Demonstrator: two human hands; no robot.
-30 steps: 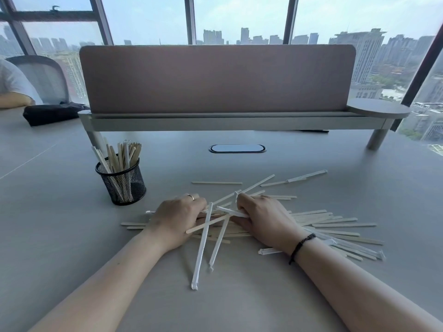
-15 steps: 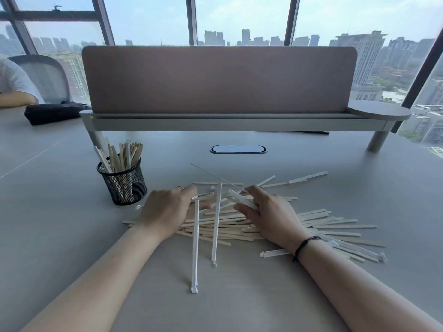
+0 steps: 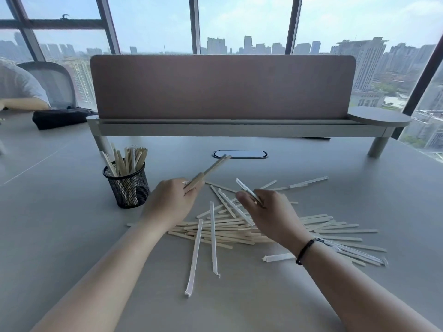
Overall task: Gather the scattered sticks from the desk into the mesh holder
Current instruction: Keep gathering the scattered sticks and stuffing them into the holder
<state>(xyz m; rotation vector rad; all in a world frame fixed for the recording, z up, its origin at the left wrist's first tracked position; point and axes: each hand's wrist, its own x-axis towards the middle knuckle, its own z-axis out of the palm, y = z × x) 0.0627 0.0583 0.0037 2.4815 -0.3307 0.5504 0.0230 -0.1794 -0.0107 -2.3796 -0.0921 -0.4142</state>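
A black mesh holder stands at the left of the desk with several sticks upright in it. Just right of it, my left hand is raised off the desk and grips a small bundle of wooden sticks that points up and to the right. My right hand hovers over the pile and pinches a white wrapped stick. Several wooden and paper-wrapped sticks lie scattered on the desk under and around both hands. Two long wrapped sticks lie nearer to me.
A brown divider panel on a raised shelf crosses the back of the desk. An oval cable port sits in front of it. At the far left are a black pouch and another person's arm beside a chair.
Both hands have lifted off the pile. The left hand has taken up a bundle of wooden sticks and raised it. The right hand has picked up a white wrapped stick.
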